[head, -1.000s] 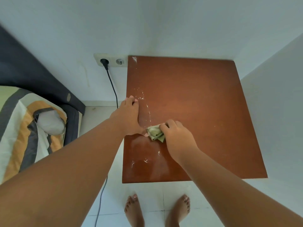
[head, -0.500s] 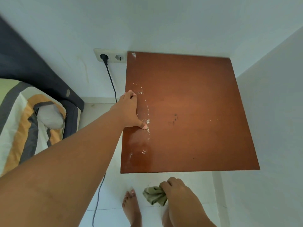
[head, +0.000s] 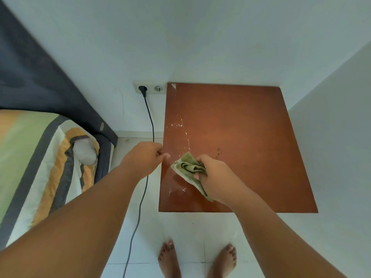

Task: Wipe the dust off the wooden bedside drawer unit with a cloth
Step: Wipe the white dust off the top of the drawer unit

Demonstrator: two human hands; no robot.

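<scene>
Two hands work over the left front part of the drawer unit. Right hand [head: 215, 178]: fingers curled tight around a bunched green cloth [head: 189, 169], which hangs partly out of the fist toward the left and trails below the palm; whether the cloth touches the wood or hovers just above it cannot be told from this view. Left hand [head: 145, 158]: loosely curled, fingertips drawn together at the unit's left edge, carrying nothing. The wooden bedside drawer unit [head: 251, 137] stands in the corner, its back against the wall and its right side against a second wall; only the top panel shows. White dust specks [head: 181, 125] run in a line down the left part of the top, with more specks [head: 183, 190] near the front left corner and a few dark marks [head: 218, 151] just beyond the right hand. Handling note: the cloth is soft, light and limp, so a grip on the bunched middle with a flat fold left under the palm should give the widest contact; the polished top looks smooth and likely lets the cloth slide easily. Left of the unit, a black cable [head: 149, 121] drops from a wall socket [head: 149, 88] to the floor, beside a bed [head: 36, 157] with striped bedding.
</scene>
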